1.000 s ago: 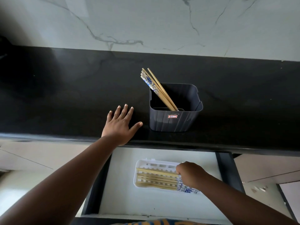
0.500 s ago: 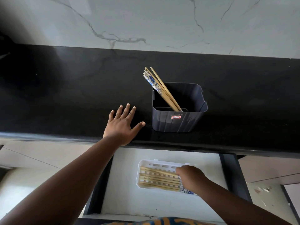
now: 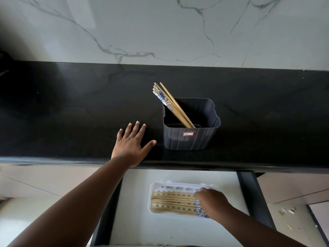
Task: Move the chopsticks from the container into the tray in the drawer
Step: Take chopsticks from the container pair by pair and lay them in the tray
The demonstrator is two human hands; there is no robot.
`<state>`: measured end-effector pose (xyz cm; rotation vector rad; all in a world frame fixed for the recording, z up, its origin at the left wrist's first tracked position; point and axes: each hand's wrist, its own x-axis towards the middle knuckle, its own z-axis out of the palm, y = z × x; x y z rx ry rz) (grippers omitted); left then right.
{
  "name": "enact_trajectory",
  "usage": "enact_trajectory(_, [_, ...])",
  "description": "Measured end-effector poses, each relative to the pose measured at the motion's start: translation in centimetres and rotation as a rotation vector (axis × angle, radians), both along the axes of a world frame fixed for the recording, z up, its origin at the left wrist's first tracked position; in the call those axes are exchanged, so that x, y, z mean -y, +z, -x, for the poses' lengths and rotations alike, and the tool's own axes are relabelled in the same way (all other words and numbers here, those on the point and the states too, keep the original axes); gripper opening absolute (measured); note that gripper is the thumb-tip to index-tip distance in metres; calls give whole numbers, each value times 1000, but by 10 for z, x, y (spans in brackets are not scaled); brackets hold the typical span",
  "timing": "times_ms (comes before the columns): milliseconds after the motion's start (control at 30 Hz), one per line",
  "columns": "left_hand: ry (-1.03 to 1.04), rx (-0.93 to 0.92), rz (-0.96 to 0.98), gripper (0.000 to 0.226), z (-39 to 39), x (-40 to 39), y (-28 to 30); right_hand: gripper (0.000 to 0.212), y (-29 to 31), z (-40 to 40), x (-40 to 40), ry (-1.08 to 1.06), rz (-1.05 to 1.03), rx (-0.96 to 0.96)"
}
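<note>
A dark grey container point(image 3: 188, 139) stands on the black counter, and several wooden chopsticks point(image 3: 169, 102) with blue-patterned tops lean out of its back left corner. Below, in the open drawer, a white slotted tray point(image 3: 178, 187) holds several chopsticks point(image 3: 172, 202) lying flat side by side. My right hand point(image 3: 211, 204) rests over their blue-patterned right ends with fingers curled down; whether it grips any is hidden. My left hand point(image 3: 131, 145) lies flat on the counter just left of the container, fingers spread, holding nothing.
The black counter point(image 3: 71, 113) runs the full width under a white marble wall point(image 3: 160, 29). The drawer point(image 3: 135, 220) has a white floor and dark side rails point(image 3: 252, 198). Pale floor with small debris point(image 3: 286, 211) shows at the lower right.
Both hands stay where they were: the left flat on the counter, the right over the chopstick ends in the tray. Only the camera view has shifted slightly.
</note>
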<state>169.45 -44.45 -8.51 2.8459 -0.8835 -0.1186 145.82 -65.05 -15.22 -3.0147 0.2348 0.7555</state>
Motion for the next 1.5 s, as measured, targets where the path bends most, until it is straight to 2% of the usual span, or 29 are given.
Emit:
enact_trajectory(100, [1, 5, 5, 87, 0, 0, 0, 36, 39, -8, -5, -129, -205, -51])
enact_trajectory(233, [-1, 7, 10, 92, 0, 0, -2, 24, 140, -34, -11, -203, -693, -86])
enact_trajectory(300, [3, 10, 5, 93, 0, 0, -3, 14, 195, -49, -16, -187, -924, 9])
enact_trajectory(367, [8, 15, 2, 91, -1, 0, -3, 11, 237, -70, -15, -223, -1054, 211])
enact_trajectory(433, [11, 17, 6, 88, -1, 1, -4, 14, 261, -94, -11, -277, -981, 495])
enact_trajectory(500, [13, 20, 8, 86, 0, 1, -3, 5, 266, -117, -6, -301, -739, 706])
enact_trajectory(533, [15, 24, 4, 85, 0, 1, -3, 3, 263, -127, -5, -301, -591, 742])
enact_trajectory(600, [21, 33, 4, 85, 1, 1, -4, 15, 248, -141, -4, -296, -383, 710])
enact_trajectory(700, [22, 18, 31, 89, 0, 1, -5, 34, 225, -156, -2, -295, -229, 625])
enact_trajectory(867, [39, 29, 22, 86, -1, 2, -5, 34, 204, -164, 1, -318, -282, 579])
enact_trajectory(1100, [53, -4, 10, 86, -2, 5, -4, 12, 199, -166, 5, -306, -303, 633])
enact_trajectory(1500, [67, -57, -23, 90, -6, 6, -4, 12, 197, -168, 7, -345, -299, 631])
